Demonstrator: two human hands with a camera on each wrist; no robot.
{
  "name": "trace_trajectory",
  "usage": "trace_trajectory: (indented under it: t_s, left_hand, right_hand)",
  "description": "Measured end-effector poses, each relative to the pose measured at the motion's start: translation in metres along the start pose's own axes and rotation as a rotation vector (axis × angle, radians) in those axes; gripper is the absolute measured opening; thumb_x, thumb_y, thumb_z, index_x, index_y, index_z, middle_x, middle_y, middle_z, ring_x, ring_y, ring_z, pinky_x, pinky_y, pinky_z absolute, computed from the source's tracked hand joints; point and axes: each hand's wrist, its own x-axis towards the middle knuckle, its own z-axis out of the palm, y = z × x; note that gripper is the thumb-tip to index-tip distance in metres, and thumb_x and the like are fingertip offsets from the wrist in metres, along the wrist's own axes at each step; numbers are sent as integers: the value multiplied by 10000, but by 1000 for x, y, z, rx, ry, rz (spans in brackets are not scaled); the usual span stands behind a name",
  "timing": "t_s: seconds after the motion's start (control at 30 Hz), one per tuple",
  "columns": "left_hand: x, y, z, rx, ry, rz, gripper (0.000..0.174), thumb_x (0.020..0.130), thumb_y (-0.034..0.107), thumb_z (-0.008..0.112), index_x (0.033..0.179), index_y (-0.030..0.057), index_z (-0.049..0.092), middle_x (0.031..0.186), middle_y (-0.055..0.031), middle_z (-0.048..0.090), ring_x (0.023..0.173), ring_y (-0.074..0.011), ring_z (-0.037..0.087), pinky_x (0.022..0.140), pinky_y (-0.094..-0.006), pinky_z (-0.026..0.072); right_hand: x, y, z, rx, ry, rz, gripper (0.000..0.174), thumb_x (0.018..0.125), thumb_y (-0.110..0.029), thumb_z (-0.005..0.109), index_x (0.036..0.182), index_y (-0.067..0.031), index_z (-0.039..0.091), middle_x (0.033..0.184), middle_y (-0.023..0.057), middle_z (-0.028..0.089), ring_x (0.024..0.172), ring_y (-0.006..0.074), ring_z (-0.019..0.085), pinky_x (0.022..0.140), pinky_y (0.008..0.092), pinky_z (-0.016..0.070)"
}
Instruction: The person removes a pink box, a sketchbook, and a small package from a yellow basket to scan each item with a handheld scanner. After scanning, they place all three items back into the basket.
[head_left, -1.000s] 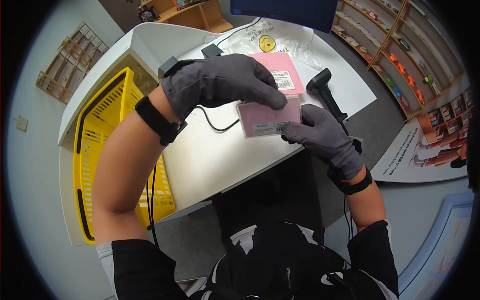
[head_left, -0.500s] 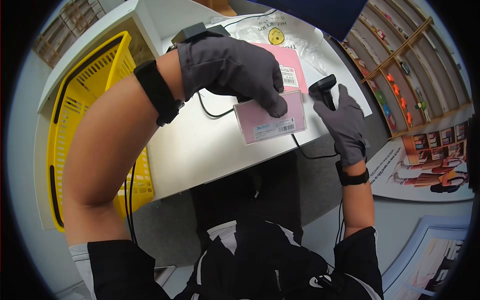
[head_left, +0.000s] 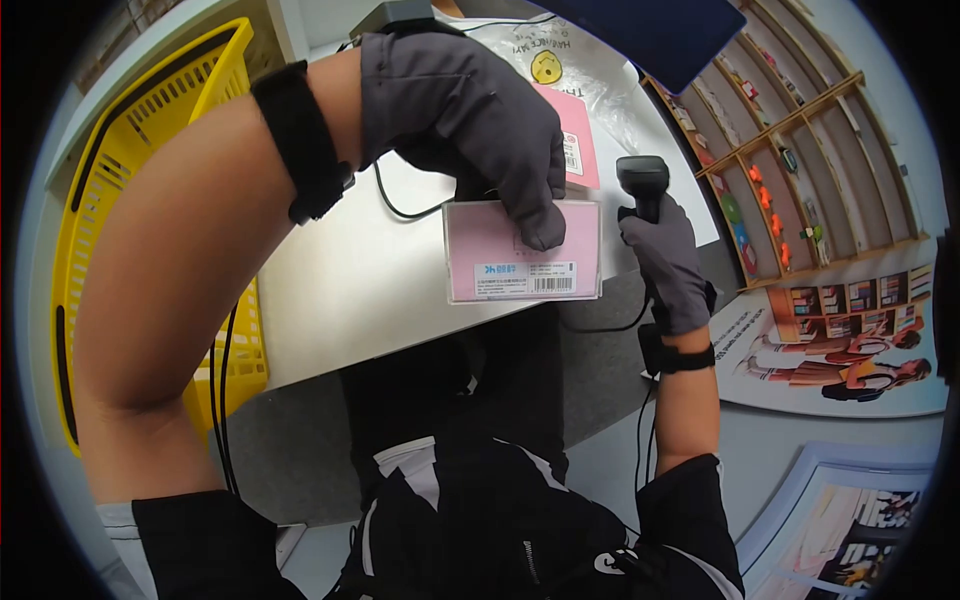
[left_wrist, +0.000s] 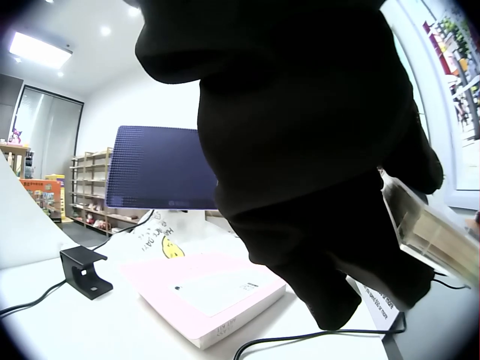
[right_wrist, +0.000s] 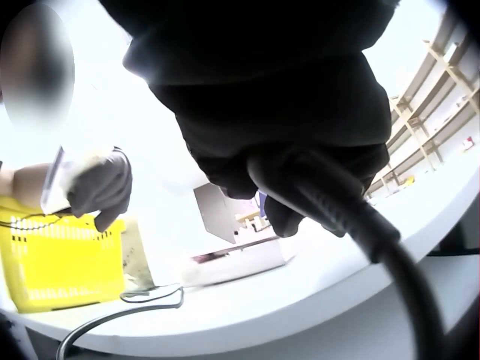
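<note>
My gloved left hand [head_left: 480,120] pinches the top edge of a flat pink box with a clear case [head_left: 490,235], its thumb lying on the front. A white barcode label [head_left: 525,280] runs along the box's lower part, facing me. In the left wrist view only the clear side [left_wrist: 431,229] of that box shows past the dark glove. My gloved right hand [head_left: 672,265] grips a black barcode scanner [head_left: 642,174] by its handle, head up, to the right of the box. From the right wrist view, the scanner's cord end [right_wrist: 330,199] sticks out below the fist.
A second pink box [left_wrist: 202,292] lies on the white table [head_left: 330,310] behind the held one. Beyond it are a plastic bag with a smiley [head_left: 547,66] and a dark monitor [head_left: 650,40]. A yellow basket [head_left: 232,90] stands at left; cables cross the tabletop.
My right hand has let go of the pink box, moved right and taken hold of the scanner, now raised upright. The left hand keeps the box, its label turned more squarely toward me.
</note>
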Motion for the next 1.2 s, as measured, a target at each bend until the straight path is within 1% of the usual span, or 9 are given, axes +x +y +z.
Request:
trace_trajectory:
  t_s: [0.1,0.23,0.4,0.53,0.7,0.9,1.0,1.1,1.2]
  left_hand:
    - [4,-6,-2,-33,0,34,422,922,372,886,1129,8,831,946,-61,801,844,-135,704,781,-315,562]
    - [13,-10,-5,-55,19,77,406,930,361,879,1115,3,827,953,-75,802,863,-151,719,802,-320,575]
    - [8,-13,-4,12,124,20,402,931,360,875,1097,-2,824,949,-84,800,875,-164,735,797,-340,589]
    - [8,-18,-2,82,145,-42,446,926,388,861,1111,-16,820,955,-116,804,848,-198,752,777,-363,600]
    - [3,-12,-19,265,27,-4,545,943,514,783,1170,19,815,982,-80,791,828,-231,707,734,-377,544]
    - [-9,-4,-19,300,113,-95,555,918,494,807,1179,5,815,980,-99,789,838,-232,707,748,-374,550]
    - [-6,-6,-18,370,134,-145,565,907,487,818,1199,3,813,981,-105,789,843,-230,707,755,-367,552]
    - [5,-20,-21,263,75,-7,579,896,469,834,1219,-11,804,978,-113,788,833,-234,706,758,-354,552]
    - [3,-15,-19,261,109,-73,574,883,459,850,1208,-13,808,976,-117,788,818,-234,705,750,-340,551]
  right_hand:
    - [-24,2,-4,544,-77,13,375,912,-165,722,1233,28,697,915,127,781,705,201,716,658,343,564]
    - [-70,-42,-27,866,-75,49,485,938,-252,755,1315,38,661,990,113,753,827,182,726,715,342,553]
    - [-111,-44,-44,908,-67,44,542,927,-224,749,1379,54,638,983,102,750,766,184,721,661,349,573]
    - [-143,-39,-50,850,-222,-86,565,907,-180,712,1419,47,635,983,113,759,738,184,727,660,345,603]
    - [-170,-62,-37,786,-254,2,568,851,-53,644,1411,42,656,984,119,760,764,201,741,726,366,637]
    - [-175,-62,-27,790,-347,197,631,800,88,549,1421,42,652,1009,119,759,816,214,751,735,365,640]
    - [-180,-60,-22,840,-340,196,643,804,91,538,1436,38,642,1064,132,763,837,215,753,735,365,638]
    - [-182,-63,-17,879,-333,180,649,810,91,537,1450,36,632,1125,146,762,854,218,756,737,366,636]
    - [-185,-66,-15,901,-319,159,652,819,86,546,1465,36,619,1192,161,757,866,222,758,739,371,637]
